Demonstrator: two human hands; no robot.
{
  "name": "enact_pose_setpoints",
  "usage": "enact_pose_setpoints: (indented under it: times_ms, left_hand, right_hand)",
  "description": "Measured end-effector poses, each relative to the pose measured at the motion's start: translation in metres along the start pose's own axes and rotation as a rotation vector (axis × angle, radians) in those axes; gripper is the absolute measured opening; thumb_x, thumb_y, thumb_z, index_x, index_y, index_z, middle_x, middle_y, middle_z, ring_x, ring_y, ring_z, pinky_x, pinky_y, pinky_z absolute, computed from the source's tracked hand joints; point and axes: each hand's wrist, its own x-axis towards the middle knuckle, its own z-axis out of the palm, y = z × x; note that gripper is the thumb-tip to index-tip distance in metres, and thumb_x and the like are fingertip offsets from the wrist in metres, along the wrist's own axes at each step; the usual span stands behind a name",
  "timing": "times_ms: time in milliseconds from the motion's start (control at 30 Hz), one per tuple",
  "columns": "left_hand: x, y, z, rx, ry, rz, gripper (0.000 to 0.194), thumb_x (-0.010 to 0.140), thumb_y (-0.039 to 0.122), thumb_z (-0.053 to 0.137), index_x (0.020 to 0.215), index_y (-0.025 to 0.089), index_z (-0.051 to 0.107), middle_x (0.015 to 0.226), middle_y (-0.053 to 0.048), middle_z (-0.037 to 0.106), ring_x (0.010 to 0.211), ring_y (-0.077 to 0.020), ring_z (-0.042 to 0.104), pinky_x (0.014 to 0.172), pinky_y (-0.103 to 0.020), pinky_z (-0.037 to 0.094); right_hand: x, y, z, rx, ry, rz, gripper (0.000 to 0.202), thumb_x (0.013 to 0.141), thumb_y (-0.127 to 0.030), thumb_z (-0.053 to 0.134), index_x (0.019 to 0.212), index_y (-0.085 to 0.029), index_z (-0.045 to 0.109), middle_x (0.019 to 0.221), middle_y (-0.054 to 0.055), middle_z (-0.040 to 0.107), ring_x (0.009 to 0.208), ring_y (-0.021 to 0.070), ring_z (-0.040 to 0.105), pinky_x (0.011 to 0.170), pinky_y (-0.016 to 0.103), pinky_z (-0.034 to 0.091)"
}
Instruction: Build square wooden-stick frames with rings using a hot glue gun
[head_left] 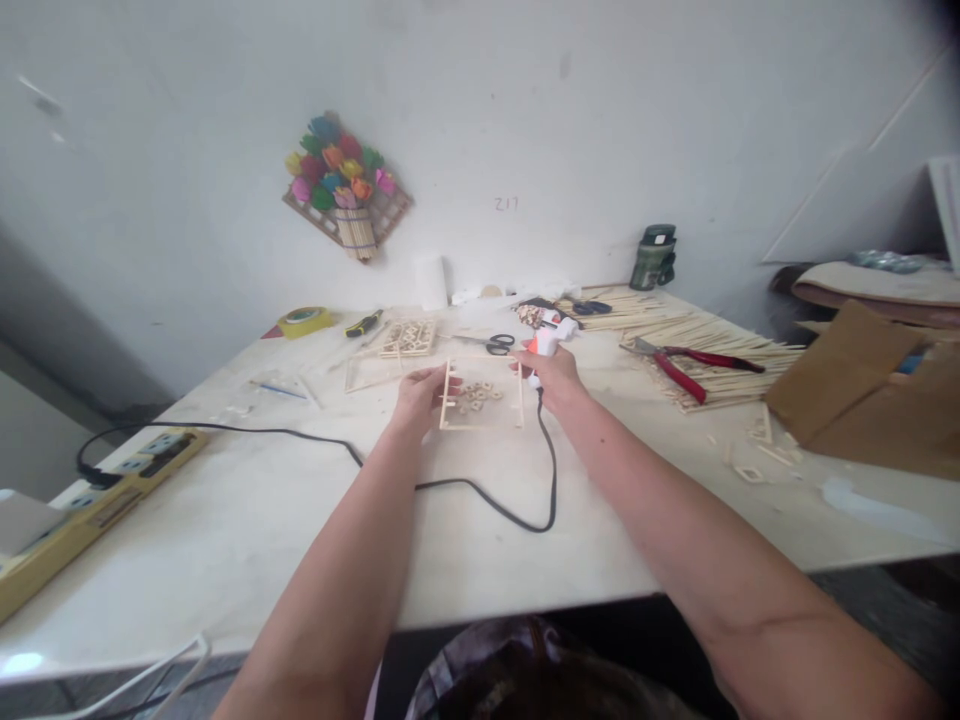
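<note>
Head view: a stick frame (482, 428) is held in front of the person, near the middle of the table (480, 580). Its left side is pinched by the fingers of the left hand (420, 393). A glue gun (546, 342) is gripped in the right hand (557, 376), and the frame's upper right corner is met by the fingertips of that hand; whether it is also pinched there can't be told. Whether the frame is lifted or rested on the table can't be told either.

Small wooden rings (478, 395) are seen through the frame opening, bunched in a loose group. The black cord (517, 519) is looped below the gun and is hidden at the left forearm; beyond it, a cord is run to the yellow power strip (142, 473).

Scissors (500, 344) are laid just beyond the frame. A lattice panel (407, 338), a yellow-black cutter (364, 323) and tape (304, 320) are placed at far left. At right, red-handled pliers (686, 366) are rested on a pile of sticks (709, 322), near a cardboard box (885, 390). 1 flower piece (337, 185) is hung on the wall (525, 120).
</note>
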Motion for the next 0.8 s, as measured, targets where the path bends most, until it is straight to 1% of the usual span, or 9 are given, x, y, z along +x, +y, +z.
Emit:
enact_pose_setpoints:
  times_ms: [100,200,300,433,600,800]
  left_hand:
    - [-0.0011,0.0007,-0.0010,0.065,-0.023,0.004,0.039,0.058,0.045,0.068,0.074,0.009,0.063,0.066,-0.010,0.066,0.048,-0.0109,0.056,0.044,-0.020,0.039]
    - [-0.0015,0.0013,-0.0017,0.090,-0.055,0.007,0.040,0.058,0.047,0.067,0.071,0.010,0.064,0.062,-0.009,0.065,0.047,-0.0110,0.055,0.042,-0.020,0.036]
    - [-0.0014,0.0019,-0.0036,0.120,-0.101,-0.002,0.037,0.058,0.046,0.068,0.069,0.010,0.065,0.060,-0.008,0.064,0.046,-0.0100,0.054,0.041,-0.019,0.033]
    - [-0.0027,0.0042,-0.0065,0.168,-0.163,-0.056,0.030,0.056,0.039,0.071,0.067,0.012,0.065,0.059,-0.007,0.063,0.045,-0.0083,0.051,0.040,-0.019,0.031]
    - [-0.0064,0.0072,-0.0052,0.209,-0.212,-0.112,0.026,0.052,0.035,0.074,0.063,0.013,0.067,0.060,-0.007,0.064,0.046,-0.0091,0.051,0.042,-0.020,0.035]
    - [-0.0083,0.0078,-0.0028,0.260,-0.269,-0.134,0.024,0.053,0.034,0.074,0.060,0.013,0.067,0.058,-0.008,0.064,0.045,-0.0096,0.051,0.042,-0.020,0.037]
  right_hand:
    - [0.0009,-0.0007,-0.0011,-0.007,0.016,-0.006,0.028,0.050,-0.012,0.069,0.074,-0.014,0.054,0.050,-0.004,0.057,0.047,0.0126,0.059,0.041,0.020,0.042]
    - [0.0027,-0.0004,-0.0021,-0.022,0.039,-0.027,0.028,0.051,-0.012,0.069,0.075,-0.014,0.054,0.049,-0.004,0.056,0.046,0.0116,0.058,0.040,0.019,0.041]
    - [0.0051,0.0008,-0.0032,-0.025,0.053,-0.046,0.028,0.050,-0.013,0.070,0.074,-0.014,0.054,0.048,-0.005,0.054,0.045,0.0115,0.057,0.041,0.020,0.043]
    - [0.0075,0.0019,-0.0044,-0.008,0.052,-0.052,0.032,0.049,-0.015,0.072,0.075,-0.015,0.054,0.049,-0.006,0.055,0.044,0.0115,0.057,0.041,0.020,0.044]
    - [0.0087,0.0008,-0.0049,0.002,0.065,-0.058,0.032,0.048,-0.015,0.072,0.075,-0.014,0.055,0.051,-0.005,0.056,0.044,0.0116,0.057,0.041,0.021,0.046]
    - [0.0102,0.0014,-0.0066,0.024,0.070,-0.073,0.033,0.048,-0.015,0.073,0.075,-0.015,0.054,0.052,-0.004,0.057,0.045,0.0127,0.058,0.039,0.021,0.045]
